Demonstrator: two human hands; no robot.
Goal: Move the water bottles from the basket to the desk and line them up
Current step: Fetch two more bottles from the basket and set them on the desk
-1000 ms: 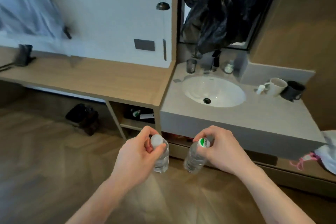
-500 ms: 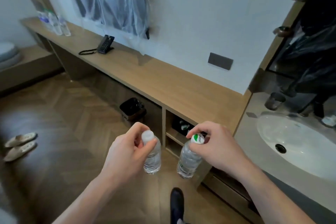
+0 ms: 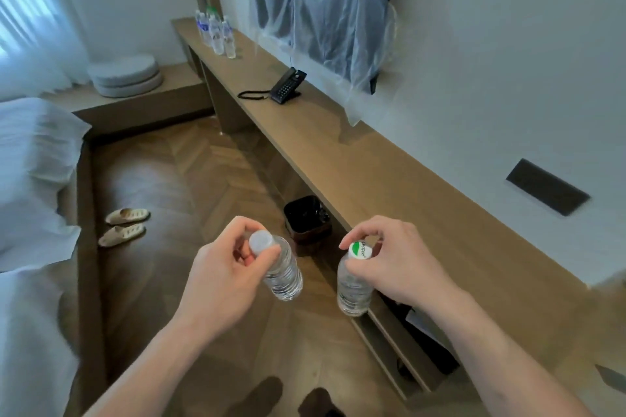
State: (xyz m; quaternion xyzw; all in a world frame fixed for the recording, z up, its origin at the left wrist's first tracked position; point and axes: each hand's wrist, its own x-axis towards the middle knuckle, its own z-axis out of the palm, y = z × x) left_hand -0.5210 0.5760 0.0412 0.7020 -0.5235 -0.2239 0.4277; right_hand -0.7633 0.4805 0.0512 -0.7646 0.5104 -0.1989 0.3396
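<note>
My left hand [image 3: 223, 276] holds a clear water bottle [image 3: 283, 272] by its neck, just under a plain white cap. My right hand [image 3: 394, 266] pinches a second clear bottle [image 3: 352, 288] at its green-and-white cap. Both bottles hang upright over the wooden floor, in front of the long wooden desk [image 3: 338, 159]. Several more water bottles [image 3: 216, 32] stand in a group at the desk's far end. No basket is in view.
A black telephone [image 3: 286, 86] sits mid-desk below a plastic-covered television [image 3: 325, 7]. A dark waste bin [image 3: 306, 218] stands under the desk. Slippers [image 3: 125, 225] lie on the floor beside a white bed [image 3: 30, 179]. Cushions [image 3: 125, 74] rest on a low bench.
The view has swung left from the washbasin to along the desk, and the far bottles, phone and bed have come into sight. Both hands keep the same hold on their bottles.
</note>
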